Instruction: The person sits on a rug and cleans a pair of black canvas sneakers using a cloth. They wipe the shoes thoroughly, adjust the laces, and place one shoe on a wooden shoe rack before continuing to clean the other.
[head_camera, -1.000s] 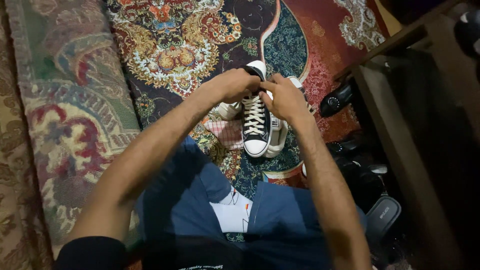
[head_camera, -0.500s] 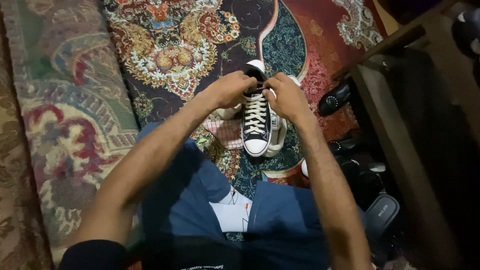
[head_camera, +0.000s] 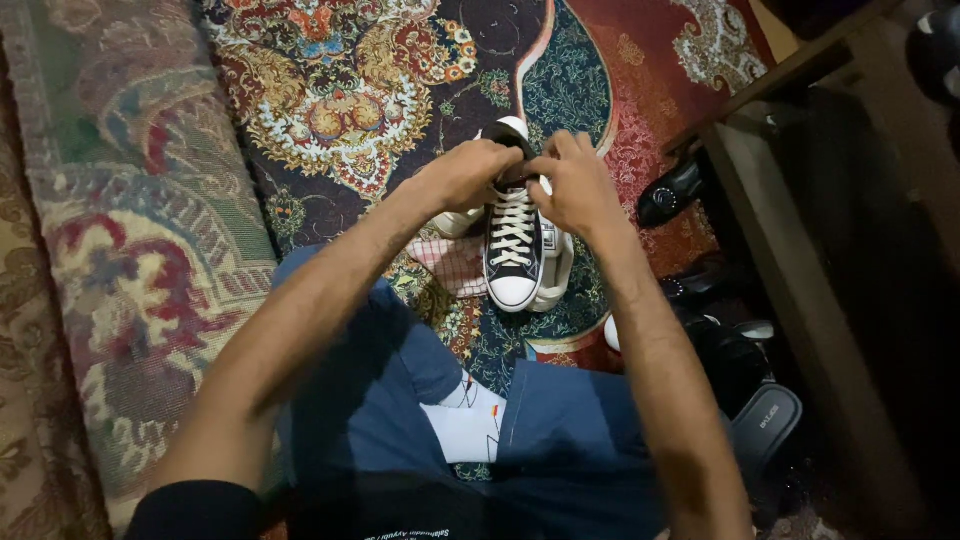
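1. A black canvas sneaker (head_camera: 513, 258) with a white toe cap stands on the patterned carpet (head_camera: 380, 90) just above the middle of the view, toe pointing to 6 o'clock, toward the person's knees.
2. Its white laces (head_camera: 512, 226) run crossed through the eyelets from the toe up to where the hands cover them, so the lacing looks finished for most of its length; the top rows and any knot are what seems left, judged from this view alone.
3. The left hand (head_camera: 465, 172) comes in from 8 o'clock and is curled closed at the shoe's collar, fingers pinching what appears to be a lace end.
4. The right hand (head_camera: 570, 185) comes in from 5 o'clock, also curled, fingertips pressed toward the left hand over the tongue; both seem to pinch lace, though the lace ends themselves are hidden.
5. A white shoe (head_camera: 557, 275) lies touching the sneaker at 3 o'clock, mostly hidden behind it.
6. A checked cloth (head_camera: 452, 268) lies at the sneaker's 9 o'clock.
7. Blue trousers and a white sock (head_camera: 463, 430) sit at 6 o'clock.
8. Dark shoes (head_camera: 672, 192) and a slide sandal (head_camera: 765, 425) crowd a dim shelf area from 3 to 5 o'clock, hard to make out.
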